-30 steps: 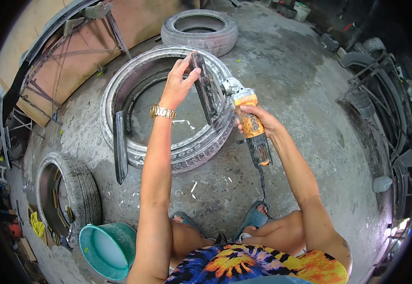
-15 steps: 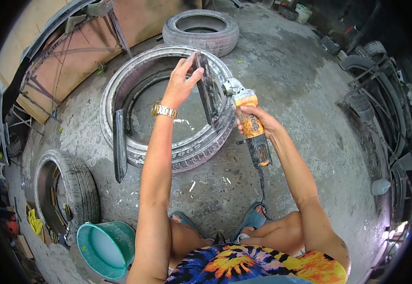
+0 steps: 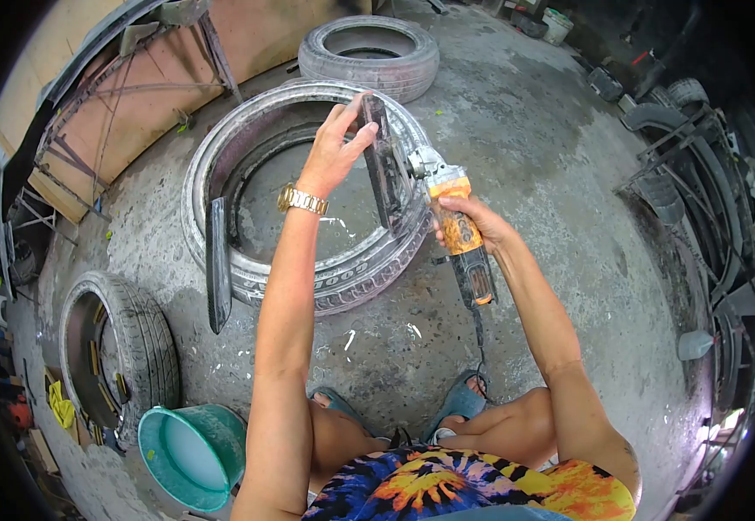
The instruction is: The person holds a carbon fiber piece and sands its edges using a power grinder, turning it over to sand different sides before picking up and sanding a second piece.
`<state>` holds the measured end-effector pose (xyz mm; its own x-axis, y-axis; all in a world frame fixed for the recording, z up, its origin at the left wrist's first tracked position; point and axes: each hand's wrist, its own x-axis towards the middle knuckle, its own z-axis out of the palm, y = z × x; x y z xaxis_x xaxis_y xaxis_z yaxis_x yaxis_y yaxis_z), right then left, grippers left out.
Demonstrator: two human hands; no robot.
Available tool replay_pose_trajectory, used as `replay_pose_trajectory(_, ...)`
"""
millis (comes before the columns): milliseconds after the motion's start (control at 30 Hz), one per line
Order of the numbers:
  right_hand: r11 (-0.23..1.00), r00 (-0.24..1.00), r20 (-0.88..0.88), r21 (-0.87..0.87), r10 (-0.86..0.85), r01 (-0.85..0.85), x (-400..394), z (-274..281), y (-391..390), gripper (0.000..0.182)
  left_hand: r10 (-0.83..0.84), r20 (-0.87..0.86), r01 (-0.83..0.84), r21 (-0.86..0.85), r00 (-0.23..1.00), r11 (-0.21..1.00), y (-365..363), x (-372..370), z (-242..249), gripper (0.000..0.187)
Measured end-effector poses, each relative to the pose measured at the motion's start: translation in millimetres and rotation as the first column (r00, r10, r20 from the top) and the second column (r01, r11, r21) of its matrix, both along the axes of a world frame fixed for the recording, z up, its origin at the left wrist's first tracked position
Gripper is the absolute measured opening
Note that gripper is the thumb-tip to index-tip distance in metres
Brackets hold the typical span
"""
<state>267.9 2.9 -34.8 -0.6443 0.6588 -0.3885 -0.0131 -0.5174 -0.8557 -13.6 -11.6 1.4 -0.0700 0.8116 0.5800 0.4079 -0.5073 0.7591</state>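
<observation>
My left hand (image 3: pixel 341 149) is closed on the upper end of a long black strip-like piece (image 3: pixel 383 165), its thumb and fingers pressed on it. The piece stands steeply over the right side of a dusty tyre (image 3: pixel 325 286) lying flat on the floor. In my right hand (image 3: pixel 477 224) is a yellow and black angle grinder (image 3: pixel 460 234), gripped around its body. The grinder's metal head meets the right face of the black piece; its disc is mostly hidden. A second dark strip (image 3: pixel 218 265) leans against the tyre's left side.
Another tyre (image 3: pixel 367 59) lies behind, and one more (image 3: pixel 147 347) stands at the left. A green bucket (image 3: pixel 237 434) with cloudy liquid is near my left leg. The grinder's cord (image 3: pixel 480 337) runs down by my right foot. Curved car parts (image 3: pixel 699 200) crowd a rack at the right.
The black piece's upper end has shifted slightly right with my left hand. The grinder stays against it in my right hand, and the whole view has moved a little.
</observation>
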Motion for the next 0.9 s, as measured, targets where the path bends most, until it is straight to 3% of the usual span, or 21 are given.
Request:
replay_pose_trajectory(533, 1.000, 0.998, -0.068, 0.002, -0.009, 0.009, 3.1, -5.2, 7.4, 0.051, -0.011, 0.068, 0.015, -0.048, 0.998, 0.999, 7.6, -11.2, -9.9, 0.055)
replay_pose_trajectory(733, 1.000, 0.998, -0.066, 0.030, -0.005, 0.007, 3.1, -3.0, 8.4, 0.049, 0.012, -0.004, -0.012, -0.040, 1.000, 0.999, 6.4, -5.6, -5.4, 0.048)
replay_pose_trajectory(833, 0.999, 0.998, -0.063, 0.034, -0.024, 0.026, 3.4, 0.0, 7.2, 0.039, 0.013, -0.027, -0.013, -0.011, 1.000, 1.000, 4.7, -0.9, -1.6, 0.047)
replay_pose_trajectory(900, 1.000, 0.997, -0.077, 0.022, -0.010, 0.012, 4.5, -0.5, 8.4, 0.050, -0.001, -0.016, 0.000, -0.033, 1.000, 0.999, 4.4, -0.5, -0.3, 0.047)
